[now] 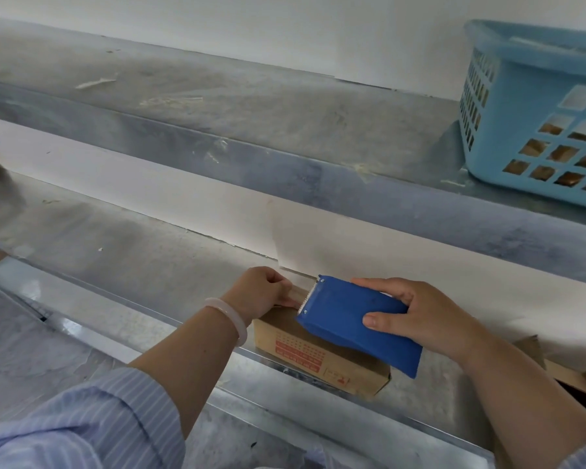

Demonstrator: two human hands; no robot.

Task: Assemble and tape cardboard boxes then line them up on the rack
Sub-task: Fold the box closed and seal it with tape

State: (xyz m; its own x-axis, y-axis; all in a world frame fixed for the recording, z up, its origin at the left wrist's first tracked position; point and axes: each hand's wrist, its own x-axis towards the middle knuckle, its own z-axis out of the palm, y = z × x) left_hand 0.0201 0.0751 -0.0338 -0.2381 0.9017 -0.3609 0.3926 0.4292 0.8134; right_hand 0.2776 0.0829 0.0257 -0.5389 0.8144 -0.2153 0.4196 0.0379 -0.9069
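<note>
A small brown cardboard box (313, 362) with red print lies on the lower metal shelf (122, 265) of the rack. A blue tape dispenser (349, 319) sits on top of the box, and my right hand (416, 313) grips it from above. The dispenser's toothed edge points left. My left hand (263, 291) pinches the strip of tape (300, 294) at that edge, by the box's far left corner. Most of the box top is hidden under the dispenser.
A light blue plastic basket (528, 110) with brown items inside stands on the upper shelf (217, 110) at the right. More cardboard (569, 374) lies at the right edge of the lower shelf. Old tape scraps stick to both shelves.
</note>
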